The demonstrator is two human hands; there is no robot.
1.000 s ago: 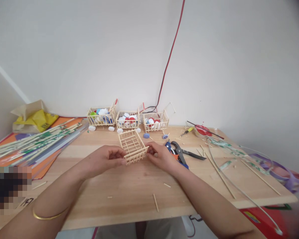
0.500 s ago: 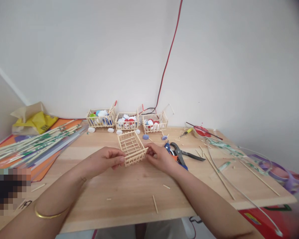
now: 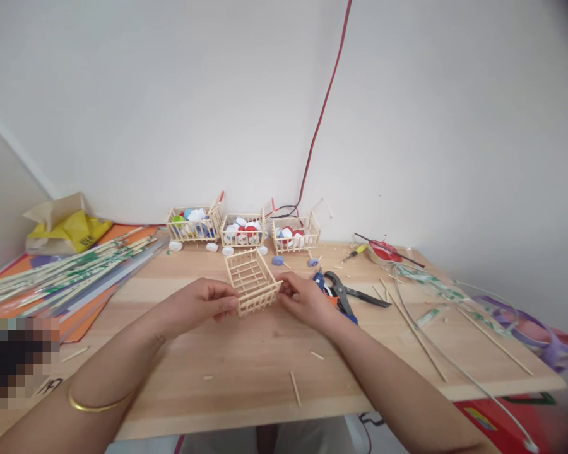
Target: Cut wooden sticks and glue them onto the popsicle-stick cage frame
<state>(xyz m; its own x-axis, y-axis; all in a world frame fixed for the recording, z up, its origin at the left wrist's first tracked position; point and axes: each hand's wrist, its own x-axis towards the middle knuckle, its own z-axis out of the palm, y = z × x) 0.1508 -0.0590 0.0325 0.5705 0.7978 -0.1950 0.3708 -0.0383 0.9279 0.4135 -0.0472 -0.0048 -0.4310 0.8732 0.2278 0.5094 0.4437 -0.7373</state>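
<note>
- The small stick basket (image 3: 252,282) is at the middle of the wooden table (image 3: 265,359); its floor and four walls look finished.
- The left hand (image 3: 196,306) pinches its near left corner, and the right hand (image 3: 305,299) pinches the near right corner.
- Unlike the three filled carts (image 3: 243,228) behind, it seems to have no wheels or handle yet.
- The fingertips hide the corner joints, and I cannot tell if the basket rests on the table.

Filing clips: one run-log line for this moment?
left hand: grips stick basket | right hand: grips same basket | basket: empty | black-handled tool: beside right hand
</note>
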